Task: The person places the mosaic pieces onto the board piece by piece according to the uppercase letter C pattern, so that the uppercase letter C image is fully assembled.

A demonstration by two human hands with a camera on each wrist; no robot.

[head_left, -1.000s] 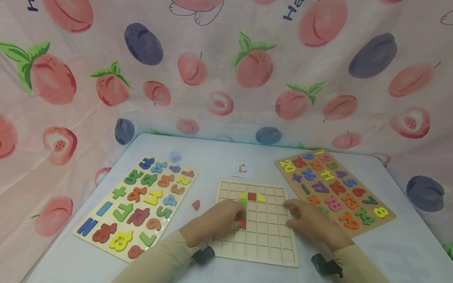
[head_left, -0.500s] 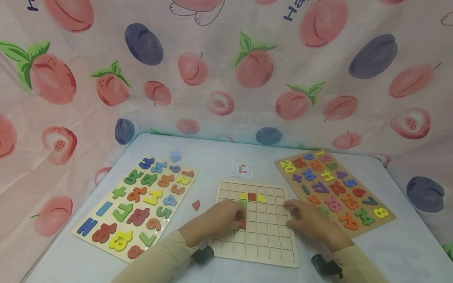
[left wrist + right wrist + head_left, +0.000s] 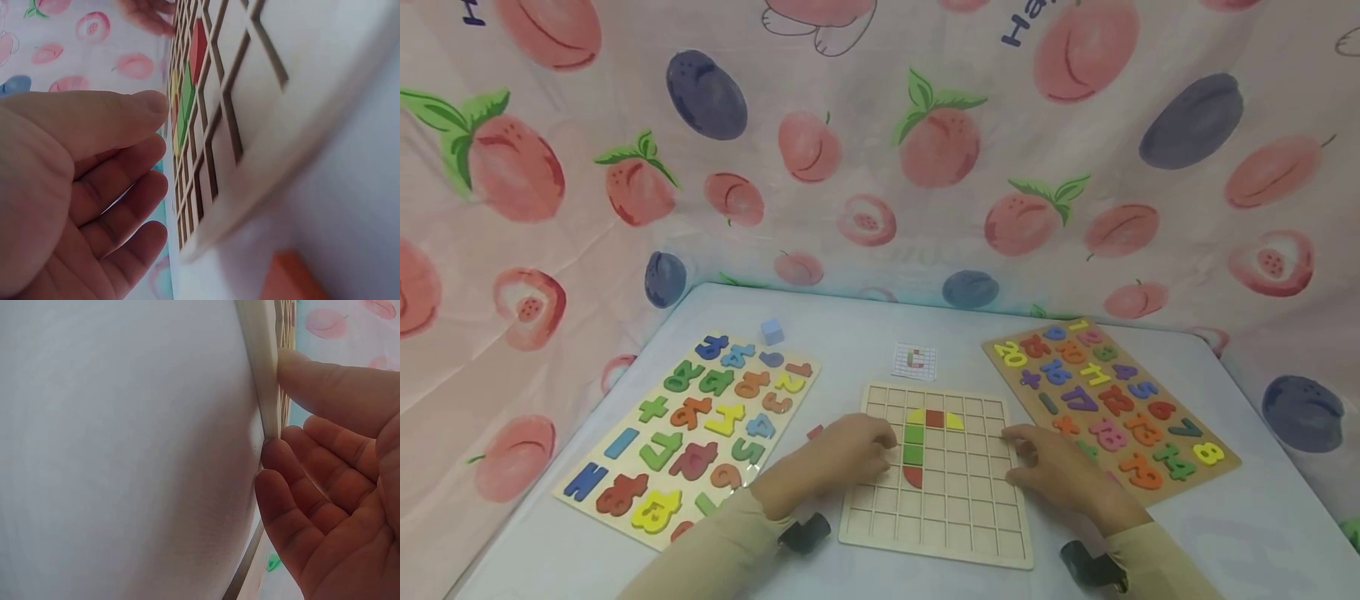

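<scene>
A wooden grid board (image 3: 958,533) lies mid-table. Set in its cells are a red square (image 3: 935,418) between two yellow rounded pieces (image 3: 954,421), two green squares (image 3: 913,453) below the left yellow one, and a red quarter-round piece (image 3: 913,477) under those. My left hand (image 3: 850,454) hovers by the board's left edge, fingers loosely bent, holding nothing. A loose red piece (image 3: 290,278) lies on the table beside the board, partly hidden by that hand in the head view. My right hand (image 3: 1052,467) rests at the right edge, thumb and fingertips touching the rim (image 3: 267,394).
A small card (image 3: 914,362) with a printed grid pattern lies behind the board. Colourful number boards stand left (image 3: 643,492) and right (image 3: 1150,425). A pale blue cube (image 3: 772,332) sits at the back left. A fruit-print cloth (image 3: 865,150) hangs behind the table.
My left hand has let go of the red quarter-round piece and drawn back left, uncovering it and the green squares. It now partly covers the loose red piece. The right hand stays put.
</scene>
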